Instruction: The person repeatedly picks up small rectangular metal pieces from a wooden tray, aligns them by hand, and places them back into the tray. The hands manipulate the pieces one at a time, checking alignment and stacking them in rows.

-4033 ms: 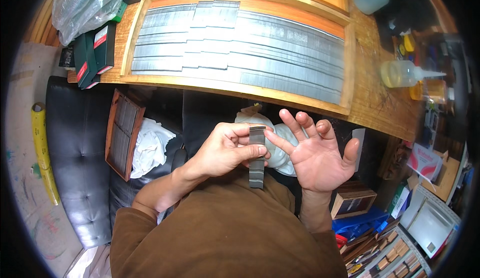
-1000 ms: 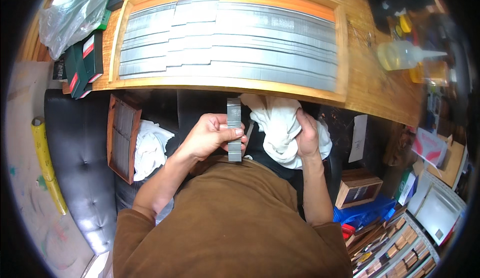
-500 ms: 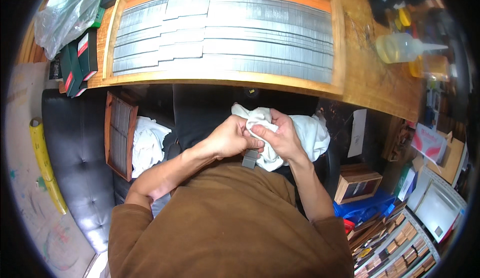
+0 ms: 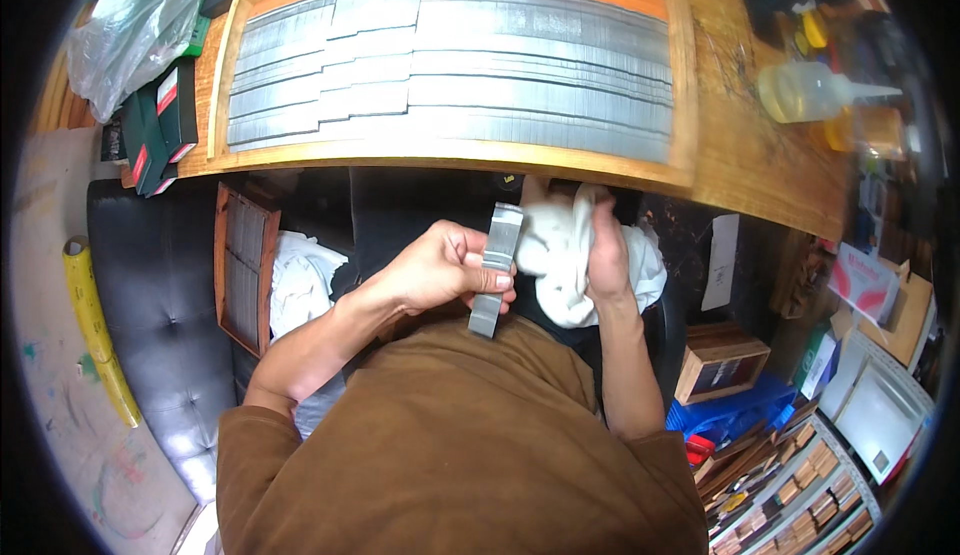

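Note:
My left hand (image 4: 455, 273) grips a narrow, shiny grey metal strip (image 4: 500, 250), thumb across its middle. The strip stands lengthwise before my shirt, with lighter and darker bands along it; I cannot tell whether it is one piece or several. A crumpled white cloth (image 4: 562, 265) is in my right hand (image 4: 606, 245), just right of the strip and apart from it. Motion smears part of that hand and the cloth. Beyond both hands, a wooden tray (image 4: 440, 155) on the workbench holds tightly packed rows of thin grey metal pieces.
On the bench's right is a squeeze bottle (image 4: 800, 92) with a pointed nozzle. Dark green boxes (image 4: 160, 120) and a plastic bag (image 4: 140, 30) lie at the left. A smaller wooden tray (image 4: 246, 265) stands beside white cloth (image 4: 302, 277); a wooden box (image 4: 722, 363) sits at lower right.
The cloth has come off the strip and moved right and away with my right hand. The strip, mostly covered before, now shows along its length in my left hand.

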A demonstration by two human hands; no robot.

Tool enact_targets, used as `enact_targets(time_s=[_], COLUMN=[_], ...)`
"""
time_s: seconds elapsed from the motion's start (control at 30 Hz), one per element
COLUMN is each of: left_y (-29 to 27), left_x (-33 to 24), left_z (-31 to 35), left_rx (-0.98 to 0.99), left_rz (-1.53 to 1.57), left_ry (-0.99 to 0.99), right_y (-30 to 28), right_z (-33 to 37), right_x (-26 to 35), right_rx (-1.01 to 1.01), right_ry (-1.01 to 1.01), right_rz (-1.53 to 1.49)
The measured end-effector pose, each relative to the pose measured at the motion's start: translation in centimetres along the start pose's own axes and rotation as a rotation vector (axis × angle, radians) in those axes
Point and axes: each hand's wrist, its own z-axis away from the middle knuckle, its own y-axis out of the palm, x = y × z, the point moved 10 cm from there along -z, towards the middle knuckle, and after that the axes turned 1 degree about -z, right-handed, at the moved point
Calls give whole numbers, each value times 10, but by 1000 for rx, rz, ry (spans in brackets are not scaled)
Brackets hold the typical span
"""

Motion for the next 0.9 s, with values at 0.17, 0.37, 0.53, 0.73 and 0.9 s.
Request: enact_targets(time_s=[0.17,0.37,0.53,0.73,0.9], left_y=[0,6,2,-9,-37], left_x=[-3,-5,-2,20,-4], left_z=[-13,-16,-11,-9,-6], left_rx=[-78,-167,-151,-29,-263], left_rz=[-105,-422,-335,-70,123], left_ry=[118,377,342,52,191], right_y=[47,64,67,13,-7], right_z=[25,29,22,1,6], right_x=[11,4,5,13,5], right_rx=[244,129,96,-361,-197], right_ry=[-95,-104,-184,-315,-226], right_rz=[145,540,718,487,200])
